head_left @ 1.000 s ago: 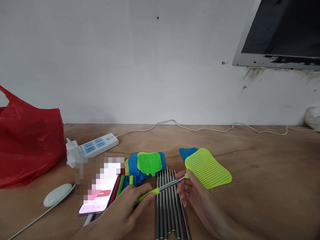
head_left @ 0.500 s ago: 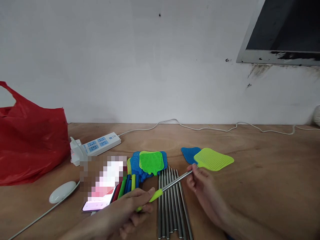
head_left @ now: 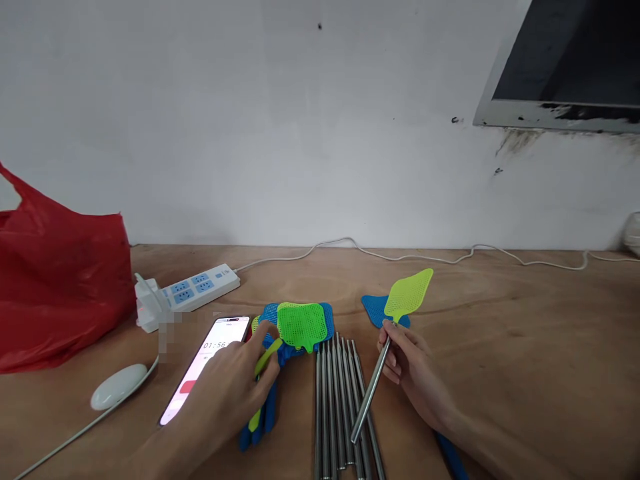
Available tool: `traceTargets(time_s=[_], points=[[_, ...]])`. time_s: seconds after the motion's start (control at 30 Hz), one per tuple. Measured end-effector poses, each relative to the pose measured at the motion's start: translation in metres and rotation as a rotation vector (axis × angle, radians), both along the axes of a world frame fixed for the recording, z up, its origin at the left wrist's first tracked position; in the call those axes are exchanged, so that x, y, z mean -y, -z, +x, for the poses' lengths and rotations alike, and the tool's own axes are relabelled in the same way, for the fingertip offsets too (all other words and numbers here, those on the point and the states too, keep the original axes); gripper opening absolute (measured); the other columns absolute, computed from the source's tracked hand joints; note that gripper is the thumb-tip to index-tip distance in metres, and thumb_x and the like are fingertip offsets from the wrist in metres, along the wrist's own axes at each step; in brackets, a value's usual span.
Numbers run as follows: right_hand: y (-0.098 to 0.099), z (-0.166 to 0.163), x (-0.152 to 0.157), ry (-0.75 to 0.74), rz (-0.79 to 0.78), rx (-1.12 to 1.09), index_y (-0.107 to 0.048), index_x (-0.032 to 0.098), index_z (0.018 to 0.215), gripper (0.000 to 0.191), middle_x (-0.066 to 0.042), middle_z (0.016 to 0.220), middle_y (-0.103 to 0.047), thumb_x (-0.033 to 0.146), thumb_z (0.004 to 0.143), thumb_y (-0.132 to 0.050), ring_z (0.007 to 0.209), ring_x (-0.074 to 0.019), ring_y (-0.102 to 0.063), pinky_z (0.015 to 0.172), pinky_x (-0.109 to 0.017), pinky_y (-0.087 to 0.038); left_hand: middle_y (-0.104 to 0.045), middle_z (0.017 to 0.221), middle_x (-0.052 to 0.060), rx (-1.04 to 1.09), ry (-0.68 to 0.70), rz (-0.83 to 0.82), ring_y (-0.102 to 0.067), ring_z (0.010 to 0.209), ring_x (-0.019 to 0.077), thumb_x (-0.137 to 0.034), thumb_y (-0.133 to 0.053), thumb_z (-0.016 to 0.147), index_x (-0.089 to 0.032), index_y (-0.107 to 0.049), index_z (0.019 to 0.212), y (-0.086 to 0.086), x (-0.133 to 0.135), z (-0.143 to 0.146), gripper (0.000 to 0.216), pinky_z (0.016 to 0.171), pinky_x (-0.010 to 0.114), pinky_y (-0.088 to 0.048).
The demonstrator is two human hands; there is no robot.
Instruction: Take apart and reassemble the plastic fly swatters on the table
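My right hand (head_left: 410, 373) is closed on a fly swatter's metal rod (head_left: 370, 393), just below its yellow-green mesh head (head_left: 407, 295). The head is raised and tilted up; the rod's lower end hangs bare over a row of several loose metal rods (head_left: 333, 407). My left hand (head_left: 230, 397) pinches a yellow-green plastic handle (head_left: 265, 357) over a bunch of blue handles (head_left: 267, 417). Just beyond its fingers lies a stack of mesh heads (head_left: 300, 325), green on top of blue. One blue head (head_left: 373, 308) lies flat behind the raised one.
A lit phone (head_left: 207, 367) lies left of my left hand. Farther left are a white mouse (head_left: 117, 387), a power strip (head_left: 187, 290) and a red plastic bag (head_left: 55, 287). A white cable (head_left: 425, 259) runs along the wall. A monitor (head_left: 570, 67) hangs upper right.
The yellow-green handle has come off the rod and gone left with my left hand to the handle pile. My right hand swung the swatter upright, head up.
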State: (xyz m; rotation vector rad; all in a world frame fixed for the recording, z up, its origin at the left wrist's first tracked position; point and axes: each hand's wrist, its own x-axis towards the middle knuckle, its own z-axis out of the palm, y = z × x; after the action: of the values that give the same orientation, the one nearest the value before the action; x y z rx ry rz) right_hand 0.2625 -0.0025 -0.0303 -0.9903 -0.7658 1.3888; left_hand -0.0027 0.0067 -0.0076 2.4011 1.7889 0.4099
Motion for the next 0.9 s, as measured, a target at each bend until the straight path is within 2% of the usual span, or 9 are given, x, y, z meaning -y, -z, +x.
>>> traceTargets(time_s=[0.13, 0.3, 0.53, 0.7, 0.9], points=[[0.004, 0.001, 0.0, -0.023, 0.017, 0.025, -0.06, 0.017, 0.065, 0.044, 0.008, 0.045, -0.039, 0.056, 0.073, -0.078, 0.042, -0.0056, -0.028, 0.038, -0.018, -0.025, -0.063, 0.069, 0.001, 0.006, 0.012, 0.028, -0.064, 0.066, 0.0262, -0.033, -0.032, 0.095, -0.023, -0.049, 0.101, -0.005, 0.004, -0.001, 0.021, 0.057, 0.031, -0.033], [0.002, 0.001, 0.003, -0.042, -0.001, 0.036, -0.06, 0.017, 0.063, 0.044, 0.008, 0.044, -0.038, 0.056, 0.073, -0.078, 0.041, -0.0051, -0.027, 0.038, -0.018, -0.025, -0.064, 0.066, -0.002, -0.047, -0.077, 0.04, -0.065, 0.062, 0.0241, -0.036, -0.035, 0.096, -0.025, -0.048, 0.103, -0.015, 0.002, -0.001, 0.019, 0.054, 0.029, -0.03], [-0.002, -0.002, 0.005, -0.058, -0.049, 0.078, -0.057, 0.018, 0.061, 0.049, 0.009, 0.042, -0.038, 0.061, 0.066, -0.08, 0.041, -0.0047, -0.026, 0.038, -0.018, -0.024, -0.058, 0.062, -0.002, -0.116, -0.056, -0.013, -0.063, 0.065, 0.0242, -0.029, -0.036, 0.094, -0.022, -0.049, 0.1, -0.009, -0.013, -0.011, 0.017, 0.056, 0.029, -0.032], [-0.003, -0.001, 0.007, -0.12, -0.091, 0.108, -0.055, 0.019, 0.06, 0.048, 0.01, 0.042, -0.034, 0.06, 0.068, -0.078, 0.041, -0.0051, -0.023, 0.039, -0.019, -0.021, -0.06, 0.066, 0.001, -0.231, -0.069, -0.05, -0.064, 0.065, 0.0267, -0.031, -0.037, 0.094, -0.02, -0.05, 0.111, -0.004, -0.014, -0.011, 0.025, 0.054, 0.029, -0.031], [0.003, 0.005, 0.0, -0.226, -0.059, -0.008, -0.04, 0.021, 0.057, 0.054, 0.011, 0.047, -0.033, 0.057, 0.076, -0.074, 0.04, -0.0037, -0.017, 0.035, -0.017, -0.015, -0.068, 0.072, 0.007, -0.285, -0.096, -0.038, -0.069, 0.071, 0.0317, -0.044, -0.033, 0.099, -0.018, -0.052, 0.119, -0.012, -0.012, -0.004, 0.037, 0.053, 0.03, -0.035]])
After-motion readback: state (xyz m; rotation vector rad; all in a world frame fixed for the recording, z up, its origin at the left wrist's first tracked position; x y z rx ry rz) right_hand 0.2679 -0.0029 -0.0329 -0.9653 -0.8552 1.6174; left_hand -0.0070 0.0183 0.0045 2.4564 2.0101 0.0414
